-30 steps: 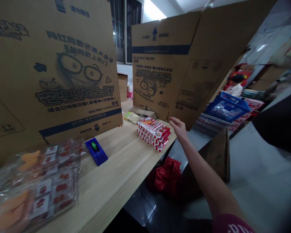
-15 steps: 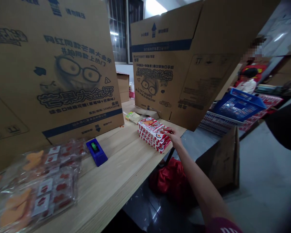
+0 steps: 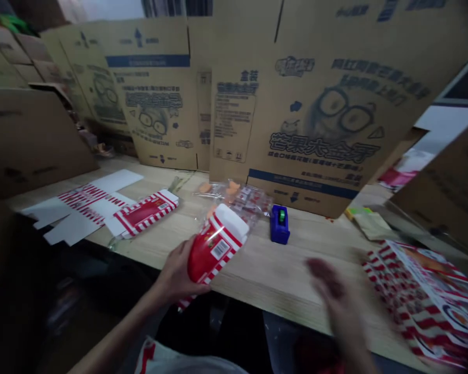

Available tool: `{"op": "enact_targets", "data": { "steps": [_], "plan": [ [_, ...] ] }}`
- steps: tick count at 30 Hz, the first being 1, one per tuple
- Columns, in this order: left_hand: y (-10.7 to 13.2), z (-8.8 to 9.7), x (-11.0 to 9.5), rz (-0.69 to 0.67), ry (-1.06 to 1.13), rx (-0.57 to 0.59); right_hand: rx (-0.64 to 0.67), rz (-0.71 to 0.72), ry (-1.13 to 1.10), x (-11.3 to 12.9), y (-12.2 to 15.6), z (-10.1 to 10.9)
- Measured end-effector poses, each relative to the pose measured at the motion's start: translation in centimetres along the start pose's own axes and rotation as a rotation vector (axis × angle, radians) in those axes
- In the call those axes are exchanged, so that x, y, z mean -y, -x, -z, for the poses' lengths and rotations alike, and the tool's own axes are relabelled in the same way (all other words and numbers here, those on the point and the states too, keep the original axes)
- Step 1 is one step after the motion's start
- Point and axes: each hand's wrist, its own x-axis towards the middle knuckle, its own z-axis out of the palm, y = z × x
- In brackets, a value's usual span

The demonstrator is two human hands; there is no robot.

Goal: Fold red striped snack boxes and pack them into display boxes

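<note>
My left hand (image 3: pixel 181 272) is closed around a red-and-white striped carton (image 3: pixel 214 249), held tilted above the table's front edge. The carton's upper end has a white flap standing up, and a barcode shows on its side. To the right, my right hand (image 3: pixel 335 296) is over the table, smeared by motion; its fingers are not distinct and no object shows in it. Right of it lies a stack of red-and-white cartons (image 3: pixel 425 301). Behind the held carton are clear plastic packs (image 3: pixel 249 200) with orange and red pieces, beside a blue tape dispenser (image 3: pixel 280 226).
On the left, flattened striped cartons (image 3: pixel 97 202) and another carton (image 3: pixel 146 213) lie on the wooden table (image 3: pixel 300 291). Large cardboard boxes (image 3: pixel 234 130) stand along the back. A pale packet (image 3: pixel 370 223) is at the right; a brown box (image 3: pixel 35 135) is at far left.
The view has swung left. My right hand has left the carton stack and moved toward the middle. My left hand, out of view before, now shows with a carton.
</note>
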Motion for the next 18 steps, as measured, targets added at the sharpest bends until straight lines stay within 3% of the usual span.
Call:
{"op": "enact_targets", "data": {
  "steps": [1, 3, 4, 6, 11, 16, 18],
  "plan": [
    [0.0, -0.8, -0.8, -0.006, 0.029, -0.001, -0.004, 0.024, -0.225, 1.0, -0.6, -3.7],
    [0.2, -2.3, -2.1, -0.015, 0.079, -0.011, 0.139, 0.082, -0.538, 2.9, -1.5, -10.1],
    [0.5, -2.9, -2.6, -0.013, 0.102, -0.02, 0.17, 0.097, -0.648, 3.8, -1.8, -12.4],
    [1.2, -3.7, -2.9, 0.005, 0.147, -0.043, 0.214, 0.106, -0.79, 5.2, -2.2, -15.0],
    [2.3, -4.0, -2.1, 0.063, 0.3, -0.039, 0.197, 0.126, -0.836, 6.8, -1.5, -14.7],
    [1.9, -3.7, -1.1, 0.186, 0.761, 0.03, 0.055, 0.086, -0.722, 6.6, -1.8, -13.7],
    [1.5, -3.6, -1.0, 0.274, 0.942, 0.067, 0.062, 0.065, -0.706, 6.3, -2.3, -13.4]
  ]
}}
